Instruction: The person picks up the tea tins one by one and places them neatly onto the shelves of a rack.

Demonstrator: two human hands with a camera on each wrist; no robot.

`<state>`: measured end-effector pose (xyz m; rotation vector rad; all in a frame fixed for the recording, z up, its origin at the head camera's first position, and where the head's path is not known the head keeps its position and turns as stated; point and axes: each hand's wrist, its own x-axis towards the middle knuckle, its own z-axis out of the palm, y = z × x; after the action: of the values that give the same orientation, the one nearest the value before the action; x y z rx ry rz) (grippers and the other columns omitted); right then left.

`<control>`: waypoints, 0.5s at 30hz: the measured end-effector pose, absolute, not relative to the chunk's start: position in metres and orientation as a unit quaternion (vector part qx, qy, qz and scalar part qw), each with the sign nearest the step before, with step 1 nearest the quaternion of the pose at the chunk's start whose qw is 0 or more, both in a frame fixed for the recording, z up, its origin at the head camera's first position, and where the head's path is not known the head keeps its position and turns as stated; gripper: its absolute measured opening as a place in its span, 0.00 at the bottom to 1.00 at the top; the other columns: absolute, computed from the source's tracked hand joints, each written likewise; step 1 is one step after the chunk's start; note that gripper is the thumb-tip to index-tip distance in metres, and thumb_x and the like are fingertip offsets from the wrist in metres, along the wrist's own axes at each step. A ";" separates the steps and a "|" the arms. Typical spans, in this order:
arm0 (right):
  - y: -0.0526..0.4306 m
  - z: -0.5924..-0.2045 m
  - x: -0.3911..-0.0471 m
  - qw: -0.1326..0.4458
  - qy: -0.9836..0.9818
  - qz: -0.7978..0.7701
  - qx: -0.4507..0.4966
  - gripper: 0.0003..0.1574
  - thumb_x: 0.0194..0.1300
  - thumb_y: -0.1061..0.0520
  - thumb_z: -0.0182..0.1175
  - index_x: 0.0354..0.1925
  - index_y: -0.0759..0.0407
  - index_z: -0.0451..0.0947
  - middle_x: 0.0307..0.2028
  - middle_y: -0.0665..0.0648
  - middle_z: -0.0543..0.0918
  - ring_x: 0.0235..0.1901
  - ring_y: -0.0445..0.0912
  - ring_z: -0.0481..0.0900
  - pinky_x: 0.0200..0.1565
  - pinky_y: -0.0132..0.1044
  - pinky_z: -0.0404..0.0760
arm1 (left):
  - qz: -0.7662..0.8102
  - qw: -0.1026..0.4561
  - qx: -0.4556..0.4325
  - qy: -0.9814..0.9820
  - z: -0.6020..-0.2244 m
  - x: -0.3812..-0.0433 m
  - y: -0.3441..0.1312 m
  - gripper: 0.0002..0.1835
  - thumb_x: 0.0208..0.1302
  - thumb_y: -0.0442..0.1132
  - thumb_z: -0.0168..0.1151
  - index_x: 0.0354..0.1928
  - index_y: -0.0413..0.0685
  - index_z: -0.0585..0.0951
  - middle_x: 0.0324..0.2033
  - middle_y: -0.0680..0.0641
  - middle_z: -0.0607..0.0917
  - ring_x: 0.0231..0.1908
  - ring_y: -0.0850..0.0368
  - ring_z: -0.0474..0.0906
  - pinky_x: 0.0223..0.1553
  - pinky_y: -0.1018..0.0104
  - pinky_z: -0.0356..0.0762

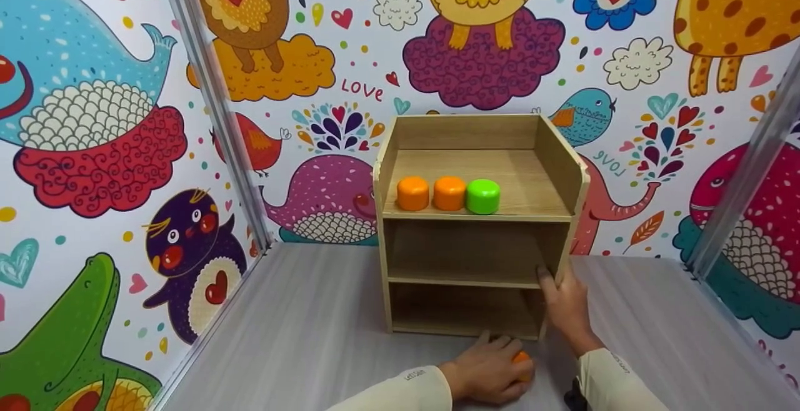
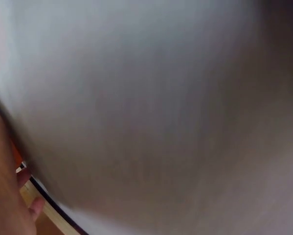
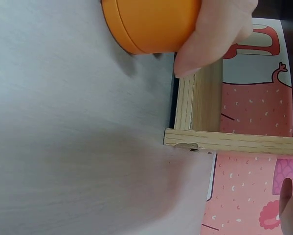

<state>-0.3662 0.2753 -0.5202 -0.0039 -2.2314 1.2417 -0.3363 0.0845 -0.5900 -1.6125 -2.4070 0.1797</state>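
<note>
A small wooden shelf unit (image 1: 519, 167) stands on the table. My left hand (image 1: 490, 370) is in front of its bottom edge, fingers curled over an orange rounded cylinder (image 1: 523, 366); the palm hides most of it. In the right wrist view, that orange cylinder (image 3: 153, 22) shows a seam near its rim, close to the shelf's front corner. My right hand (image 1: 567, 305) grips the shelf's right side panel, thumb on the inner side. Two more orange cylinders (image 1: 413, 193) and a green one (image 1: 483, 197) stand in a row along the top shelf's front edge.
Below the top are a middle compartment (image 1: 462, 252) and a bottom compartment (image 1: 462, 308). Patterned walls (image 1: 350, 36) enclose the grey table (image 1: 294, 311) at the back and sides. Metal strips (image 1: 219, 111) run up the corners. The left wrist view shows mostly blurred table surface.
</note>
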 end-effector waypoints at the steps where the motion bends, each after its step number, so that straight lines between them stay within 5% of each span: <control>1: 0.275 -0.520 -0.366 0.289 -0.837 0.464 -0.003 0.32 0.66 0.40 0.51 0.65 0.46 0.61 0.56 0.59 0.77 0.48 0.55 0.78 0.51 0.57 0.73 | 0.063 0.120 -0.551 -0.823 -0.590 -0.337 0.085 0.18 0.69 0.61 0.33 0.56 0.72 0.66 0.47 0.56 0.68 0.49 0.61 0.67 0.45 0.54 0.69; 15: 0.275 -0.520 -0.365 0.288 -0.838 0.463 -0.011 0.34 0.66 0.38 0.51 0.67 0.41 0.60 0.54 0.60 0.77 0.48 0.54 0.78 0.51 0.56 0.72 | 0.053 0.105 -0.559 -0.821 -0.592 -0.339 0.083 0.20 0.69 0.61 0.33 0.59 0.72 0.64 0.46 0.58 0.68 0.49 0.61 0.66 0.44 0.55 0.67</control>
<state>-0.3652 0.2751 -0.5204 -0.0289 -2.2396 1.2358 -0.3389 0.0833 -0.5917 -1.6492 -2.4191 0.1576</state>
